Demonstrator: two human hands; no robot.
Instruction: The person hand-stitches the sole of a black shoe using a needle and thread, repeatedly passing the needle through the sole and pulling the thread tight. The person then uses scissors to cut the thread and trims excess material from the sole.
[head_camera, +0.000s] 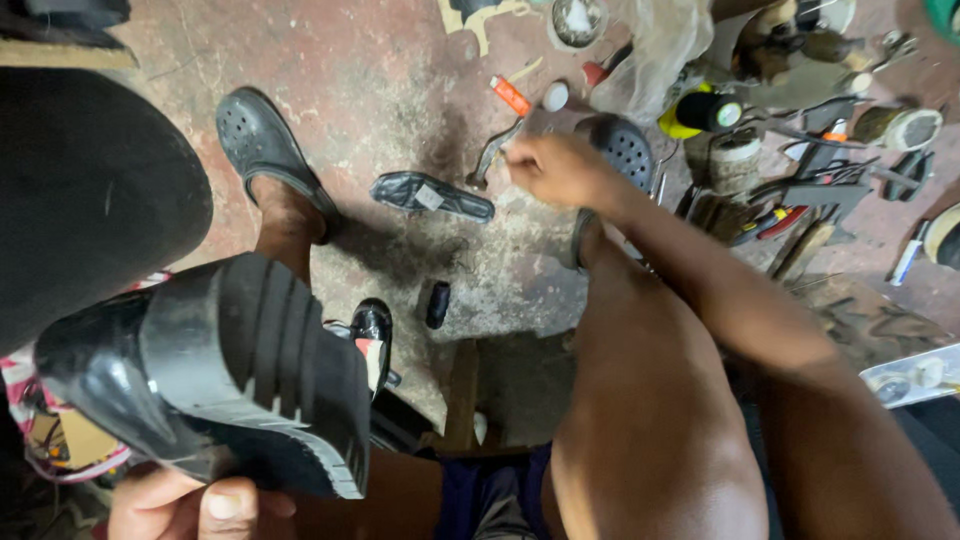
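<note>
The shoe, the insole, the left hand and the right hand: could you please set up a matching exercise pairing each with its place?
1. shoe
2. insole
3. right hand
4. clog

a. flat on the floor between the feet
b. on the person's foot, upper left
c. held sole-up by the left hand
d. stretched out toward the tools on the floor

Pairs: 1-c, 2-a, 3-d, 4-b

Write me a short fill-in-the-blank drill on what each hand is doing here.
1. The left hand holds a black ____ with its ridged sole facing up.
2. The right hand reaches down toward the ____.
3. A loose black insole lies to the ____ of the right hand in the picture.

Missing words: shoe; floor; left
</note>
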